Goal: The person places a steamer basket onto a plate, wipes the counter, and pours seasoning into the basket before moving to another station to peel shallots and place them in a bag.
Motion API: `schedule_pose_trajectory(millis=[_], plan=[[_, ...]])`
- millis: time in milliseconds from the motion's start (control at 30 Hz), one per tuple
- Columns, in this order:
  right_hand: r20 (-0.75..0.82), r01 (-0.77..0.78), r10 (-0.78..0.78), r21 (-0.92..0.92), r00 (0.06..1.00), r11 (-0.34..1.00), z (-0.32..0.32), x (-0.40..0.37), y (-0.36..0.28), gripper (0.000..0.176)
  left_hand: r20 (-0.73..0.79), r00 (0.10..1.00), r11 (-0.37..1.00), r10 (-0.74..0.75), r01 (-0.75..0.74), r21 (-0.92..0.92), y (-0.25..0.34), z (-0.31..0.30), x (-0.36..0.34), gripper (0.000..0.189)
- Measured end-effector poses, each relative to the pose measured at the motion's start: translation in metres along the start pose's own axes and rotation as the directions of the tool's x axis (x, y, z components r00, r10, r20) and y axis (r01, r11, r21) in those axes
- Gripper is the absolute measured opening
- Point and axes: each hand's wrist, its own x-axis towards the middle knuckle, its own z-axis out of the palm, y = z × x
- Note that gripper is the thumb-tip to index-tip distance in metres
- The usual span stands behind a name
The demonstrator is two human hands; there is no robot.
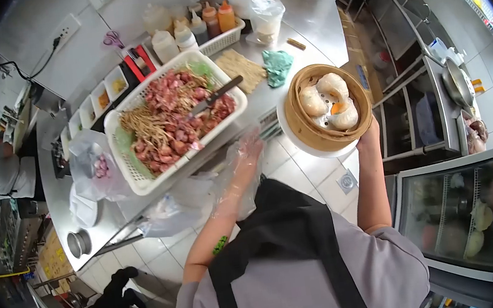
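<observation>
My right hand (368, 134) grips the right side of a round bamboo steamer (317, 137) and the white plate (288, 131) beneath it, raised at the counter's front edge. Its fingers are mostly hidden under the plate. Inside the steamer lie several pale, translucent dumplings (331, 88), with a bit of orange showing between them. My left hand (248, 146), in a loose clear plastic glove, is just in front of the counter, between the steamer and a white basket (227, 119). Its fingers look loosely stretched out and hold nothing I can see.
The basket holds small reddish shallots (175, 92) and a knife (215, 96). Behind stand squeeze bottles (210, 18); a green cloth (278, 67) lies to their right. A glass-door fridge (460, 215) is at my right. Two other people (5, 169) are at the left.
</observation>
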Motion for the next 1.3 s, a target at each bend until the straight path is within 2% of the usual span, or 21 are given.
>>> schedule_pose_trajectory(millis=[33, 100, 167, 233, 300, 333, 367, 400, 467, 500, 567, 600, 667, 767, 833, 900, 933, 1033, 1100, 1167, 1300], plan=[[0.012, -0.004, 0.003, 0.034, 1.0, 0.999, -0.009, 0.002, -0.002, 0.031, -0.005, 1.0, 1.0, -0.008, 0.008, -0.012, -0.002, 0.008, 0.0, 0.046], [-0.093, -0.01, 0.005, -0.053, 0.996, 0.999, -0.028, 0.007, -0.005, 0.031, -0.016, 0.965, 0.857, 0.263, -0.226, 0.464, 0.0, 0.019, 0.012, 0.037], [-0.066, 0.039, -0.037, 0.029, 0.997, 0.999, -0.055, 0.02, 0.001, 0.031, -0.023, 0.97, 0.897, 0.244, -0.216, 0.386, 0.016, 0.031, 0.029, 0.031], [-0.054, 0.054, -0.05, 0.08, 0.997, 0.995, -0.066, 0.033, 0.0, 0.031, 0.149, 0.989, 0.536, -0.003, -0.124, 0.835, 0.033, 0.042, 0.053, 0.024], [-0.077, 0.07, -0.063, 0.092, 0.995, 0.993, -0.074, 0.048, -0.004, 0.031, 0.193, 0.981, 0.599, -0.006, -0.151, 0.786, 0.037, 0.055, 0.092, 0.026], [-0.079, 0.073, -0.065, 0.095, 0.995, 0.993, -0.08, 0.059, -0.005, 0.031, 0.189, 0.923, 0.583, 0.335, -0.361, 0.728, 0.02, 0.063, 0.12, 0.026], [-0.046, 0.086, -0.084, 0.06, 0.995, 0.994, -0.086, 0.07, -0.005, 0.031, 0.153, 0.759, 0.497, 0.633, -0.55, 0.671, 0.005, 0.072, 0.145, 0.027], [-0.011, 0.101, -0.101, 0.027, 0.995, 0.994, -0.09, 0.083, -0.005, 0.031, 0.156, 0.758, 0.495, 0.633, -0.552, 0.671, -0.002, 0.08, 0.168, 0.027], [-0.003, 0.097, -0.096, 0.021, 0.995, 0.995, -0.095, 0.11, -0.008, 0.032, 0.018, 0.82, 0.285, 0.573, -0.22, 0.933, -0.011, 0.093, 0.208, 0.026], [0.006, 0.09, -0.09, 0.012, 0.996, 0.996, -0.094, 0.123, -0.009, 0.032, 0.019, 0.817, 0.281, 0.576, -0.22, 0.934, -0.016, 0.092, 0.224, 0.026], [0.069, 0.109, -0.112, 0.05, 0.991, 0.993, -0.097, 0.153, -0.008, 0.034, 0.076, 0.957, 0.455, 0.278, -0.202, 0.867, -0.023, 0.083, 0.251, 0.027], [0.088, 0.12, -0.126, 0.065, 0.988, 0.991, -0.094, 0.164, -0.011, 0.033, 0.072, 0.958, 0.454, 0.278, -0.198, 0.869, -0.024, 0.087, 0.252, 0.027], [0.088, 0.071, -0.082, 0.124, 0.993, 0.99, -0.091, 0.194, -0.006, 0.031, -0.178, 0.914, 0.685, 0.365, -0.134, 0.716, -0.019, 0.097, 0.23, 0.024], [0.095, 0.01, -0.021, 0.115, 0.995, 0.993, -0.076, 0.231, 0.0, 0.031, -0.25, 0.877, 0.833, 0.409, -0.248, 0.494, 0.004, 0.13, 0.208, 0.022], [0.203, 0.005, -0.032, 0.133, 0.979, 0.991, -0.065, 0.25, 0.01, 0.03, -0.294, 0.864, 0.837, 0.409, -0.227, 0.498, 0.014, 0.15, 0.204, 0.021], [0.185, -0.04, 0.025, 0.077, 0.982, 0.996, -0.051, 0.257, 0.013, 0.029, -0.111, 0.884, 0.653, 0.453, -0.245, 0.716, 0.026, 0.158, 0.202, 0.024], [0.211, -0.053, 0.037, 0.074, 0.977, 0.996, -0.046, 0.263, 0.015, 0.029, -0.03, 0.76, 0.436, 0.649, -0.34, 0.833, 0.027, 0.157, 0.204, 0.019], [0.258, -0.067, 0.048, 0.066, 0.965, 0.996, -0.034, 0.271, 0.027, 0.029, 0.074, 0.842, 0.287, 0.535, -0.263, 0.921, 0.056, 0.155, 0.196, 0.014], [0.262, -0.079, 0.066, 0.037, 0.963, 0.996, -0.029, 0.277, 0.032, 0.03, 0.108, 0.823, 0.274, 0.557, -0.305, 0.912, 0.05, 0.146, 0.199, 0.01], [0.266, -0.1, 0.092, 0.018, 0.96, 0.995, -0.024, 0.282, 0.034, 0.03, 0.186, 0.956, 0.352, 0.227, -0.258, 0.9, 0.053, 0.141, 0.196, 0.021], [0.29, -0.16, 0.136, 0.061, 0.947, 0.985, -0.018, 0.281, 0.039, 0.032, 0.322, 0.943, 0.434, 0.089, -0.327, 0.839, 0.071, 0.134, 0.184, 0.022]])
